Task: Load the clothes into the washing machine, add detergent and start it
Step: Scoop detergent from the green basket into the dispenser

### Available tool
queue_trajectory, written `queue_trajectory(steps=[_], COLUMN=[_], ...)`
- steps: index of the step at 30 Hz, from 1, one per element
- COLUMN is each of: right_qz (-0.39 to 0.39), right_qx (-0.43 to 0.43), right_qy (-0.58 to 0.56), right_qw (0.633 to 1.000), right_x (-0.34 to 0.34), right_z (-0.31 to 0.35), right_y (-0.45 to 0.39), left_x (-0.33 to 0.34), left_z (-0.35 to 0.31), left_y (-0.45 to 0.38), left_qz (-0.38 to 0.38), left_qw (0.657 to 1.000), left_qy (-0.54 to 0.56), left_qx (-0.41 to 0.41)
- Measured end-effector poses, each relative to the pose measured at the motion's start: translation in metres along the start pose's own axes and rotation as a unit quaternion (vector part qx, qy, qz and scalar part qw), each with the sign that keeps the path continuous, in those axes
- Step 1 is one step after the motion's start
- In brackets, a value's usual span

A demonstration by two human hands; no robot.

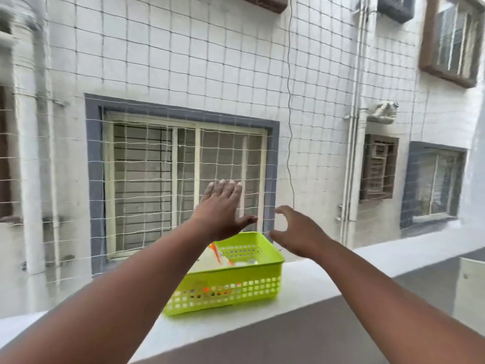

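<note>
A lime-green perforated plastic basket (236, 287) stands on a white ledge (328, 274). Inside it lie white items with orange marks (215, 257); what they are I cannot tell. My left hand (223, 206) is raised above the basket's far left corner, palm flat, fingers spread, holding nothing. My right hand (296, 232) hovers just right of the basket's far rim, fingers curled apart and empty. No washing machine or clothes are in view.
A white safety net (183, 74) spans the opening behind the ledge. Beyond it is a neighbouring building wall with a barred window (183, 185). A white panel edge (469, 285) shows at the lower right.
</note>
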State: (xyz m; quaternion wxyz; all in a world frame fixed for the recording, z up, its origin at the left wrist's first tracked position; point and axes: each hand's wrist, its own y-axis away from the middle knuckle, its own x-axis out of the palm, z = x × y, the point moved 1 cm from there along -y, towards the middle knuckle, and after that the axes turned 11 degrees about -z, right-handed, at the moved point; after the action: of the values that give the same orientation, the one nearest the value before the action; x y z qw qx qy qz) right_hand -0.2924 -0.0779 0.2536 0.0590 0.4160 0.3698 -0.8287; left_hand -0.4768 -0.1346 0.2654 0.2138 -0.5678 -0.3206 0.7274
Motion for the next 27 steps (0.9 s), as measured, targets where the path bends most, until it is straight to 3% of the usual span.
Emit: queue_trajectory(steps=[3, 6, 11, 13, 16, 18, 22, 27], right_qz=[0.098, 0.193, 0.251, 0.294, 0.322, 0.342, 0.417, 0.426], right_qx=[-0.043, -0.092, -0.069, -0.043, -0.077, -0.113, -0.117, -0.11], right_qy=[0.039, 0.136, 0.246, 0.275, 0.35, 0.371, 0.362, 0.338], right_qw=[0.993, 0.967, 0.934, 0.915, 0.876, 0.856, 0.825, 0.832], right_x=[0.043, 0.07, 0.078, 0.08, 0.09, 0.098, 0.11, 0.113], right_z=[0.026, 0.037, 0.026, 0.023, 0.027, 0.029, 0.028, 0.024], right_y=[-0.016, -0.029, -0.047, -0.049, -0.045, -0.042, -0.042, -0.044], left_x=[0.021, 0.035, 0.034, 0.029, 0.027, 0.032, 0.041, 0.052], left_z=[0.048, 0.075, 0.087, 0.091, 0.098, 0.103, 0.107, 0.102], left_y=[0.014, 0.027, 0.04, 0.047, 0.055, 0.052, 0.038, 0.035], left_qz=[0.038, 0.068, 0.066, 0.047, -0.033, -0.057, -0.027, 0.041], left_qw=[0.999, 0.997, 0.987, 0.982, 0.973, 0.966, 0.969, 0.948], left_qy=[-0.027, 0.017, 0.124, 0.133, 0.125, 0.148, 0.214, 0.272], left_qx=[-0.007, -0.012, 0.077, 0.128, 0.193, 0.203, 0.121, 0.161])
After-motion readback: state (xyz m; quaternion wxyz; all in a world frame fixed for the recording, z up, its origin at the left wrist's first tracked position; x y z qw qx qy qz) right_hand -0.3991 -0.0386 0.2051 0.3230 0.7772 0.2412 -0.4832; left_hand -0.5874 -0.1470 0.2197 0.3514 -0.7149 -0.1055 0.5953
